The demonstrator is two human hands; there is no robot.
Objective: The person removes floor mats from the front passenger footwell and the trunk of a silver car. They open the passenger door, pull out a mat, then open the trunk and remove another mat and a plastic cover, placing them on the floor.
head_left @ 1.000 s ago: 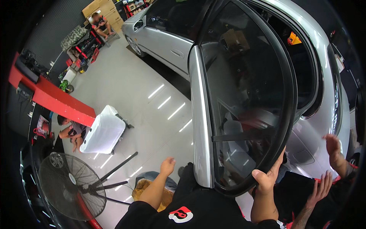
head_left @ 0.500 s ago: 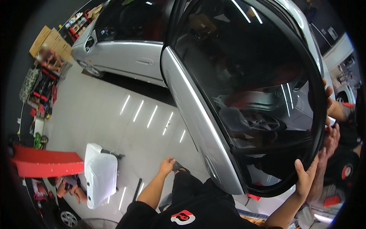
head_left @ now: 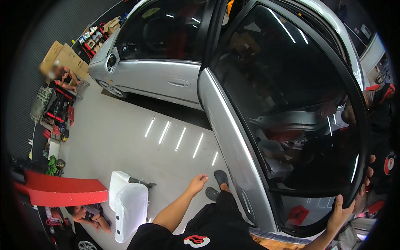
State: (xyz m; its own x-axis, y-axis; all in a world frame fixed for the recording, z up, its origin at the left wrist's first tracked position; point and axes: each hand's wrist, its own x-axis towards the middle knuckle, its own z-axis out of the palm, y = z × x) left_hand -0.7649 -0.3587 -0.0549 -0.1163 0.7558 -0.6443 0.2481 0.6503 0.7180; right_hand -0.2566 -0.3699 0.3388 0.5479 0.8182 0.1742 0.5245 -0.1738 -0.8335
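Observation:
A silver car's rear door (head_left: 227,121) stands swung out in front of me, with dark window glass (head_left: 287,75) in a black frame. My right hand (head_left: 342,210) grips the frame's lower right edge, its thumb on the near side. My left hand (head_left: 197,184) hangs over the floor, left of the door and apart from it. Its fingers are curled together, and nothing shows in them. Beyond the frame, a co-worker's fingers (head_left: 370,171) touch its edge just above my right hand. The door handle (head_left: 247,203) is near the lower end of the silver panel.
The silver front door (head_left: 162,79) is closed. On the left are a red car panel (head_left: 66,189), a white bumper-like part (head_left: 131,212) and a seated person (head_left: 93,216). Boxes (head_left: 62,58) and another person are at the far left. My clogs (head_left: 221,178) stand on pale tiles.
The view has shifted, so the car sits lower and further right. The co-worker at the right has leaned in behind the door glass. My right hand keeps its grip on the frame.

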